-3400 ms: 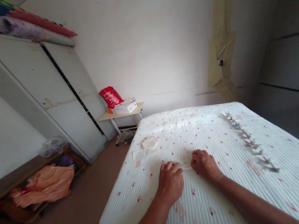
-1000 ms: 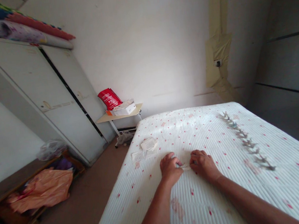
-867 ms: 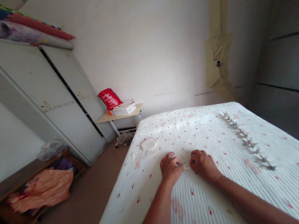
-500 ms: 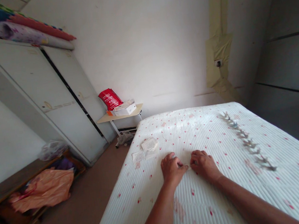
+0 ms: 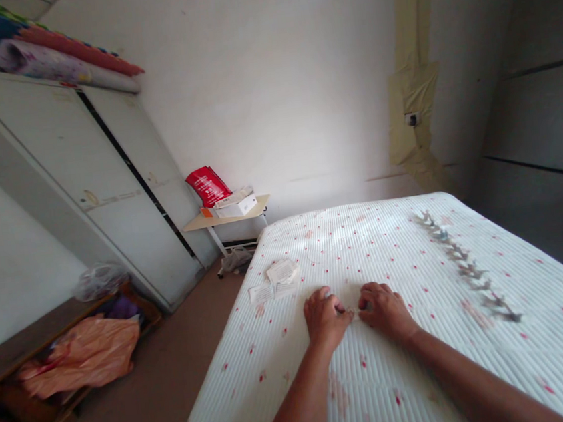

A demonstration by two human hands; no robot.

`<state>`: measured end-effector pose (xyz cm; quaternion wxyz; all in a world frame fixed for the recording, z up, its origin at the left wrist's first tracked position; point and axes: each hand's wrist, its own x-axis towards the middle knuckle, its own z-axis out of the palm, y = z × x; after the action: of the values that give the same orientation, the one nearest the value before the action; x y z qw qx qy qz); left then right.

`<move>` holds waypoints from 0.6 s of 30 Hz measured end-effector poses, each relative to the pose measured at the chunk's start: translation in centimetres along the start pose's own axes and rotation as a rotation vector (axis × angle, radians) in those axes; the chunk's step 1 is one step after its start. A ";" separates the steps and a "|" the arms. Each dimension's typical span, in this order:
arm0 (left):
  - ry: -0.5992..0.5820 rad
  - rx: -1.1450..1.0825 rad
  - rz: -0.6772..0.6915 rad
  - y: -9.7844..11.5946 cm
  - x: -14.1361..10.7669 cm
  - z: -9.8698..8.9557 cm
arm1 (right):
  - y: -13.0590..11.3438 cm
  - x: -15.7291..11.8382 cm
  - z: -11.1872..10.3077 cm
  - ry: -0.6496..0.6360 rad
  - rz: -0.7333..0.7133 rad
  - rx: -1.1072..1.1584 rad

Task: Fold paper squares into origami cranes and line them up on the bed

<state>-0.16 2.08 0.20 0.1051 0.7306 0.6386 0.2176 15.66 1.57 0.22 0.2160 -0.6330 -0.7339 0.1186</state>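
Observation:
Near the middle of the white ribbed bed cover (image 5: 349,378), my left hand (image 5: 324,317) rests with curled fingers, closed around something small and pale that I cannot make out. Just right of it lies my right hand (image 5: 383,309), its fingers also curled and pressed together. A tiny pale piece shows between the two thumbs. Beyond my left hand, a few printed paper squares (image 5: 282,272) lie partly overlapping. On the right side of the bed runs a row of several small folded paper figures (image 5: 462,259).
A small table (image 5: 202,222) behind the bed's far left corner holds a red bag (image 5: 208,186) and a white box (image 5: 237,206). A grey cabinet (image 5: 54,154) stands at the left. Orange plastic (image 5: 83,356) lies on a low wooden unit (image 5: 32,331).

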 end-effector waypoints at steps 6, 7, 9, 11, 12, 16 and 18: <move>-0.010 0.002 -0.013 0.1 0.0 -0.1 | 0.4 0.3 -0.4 -0.053 0.018 0.028; -0.006 0.004 -0.011 0.1 0.0 -0.1 | 0.4 0.4 -0.4 -0.057 0.021 0.031; -0.007 0.010 -0.011 0.1 0.0 0.0 | 0.4 0.5 -0.5 -0.059 0.030 0.035; -0.020 0.018 -0.015 0.1 0.0 -0.1 | 0.2 0.5 -0.4 -0.043 0.045 0.038; -0.029 0.023 -0.018 0.1 0.0 -0.1 | 0.0 0.5 -0.4 -0.026 0.053 0.036; -0.041 0.035 -0.016 0.2 0.0 -0.1 | -0.8 0.3 -0.2 0.042 0.090 0.001; -0.031 0.024 -0.010 0.2 0.1 -0.1 | -1.1 0.3 -0.1 0.046 0.104 -0.018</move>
<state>-0.04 2.11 0.33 0.1072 0.7318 0.6432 0.1982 14.75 1.71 0.85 0.2208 -0.6747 -0.6959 0.1085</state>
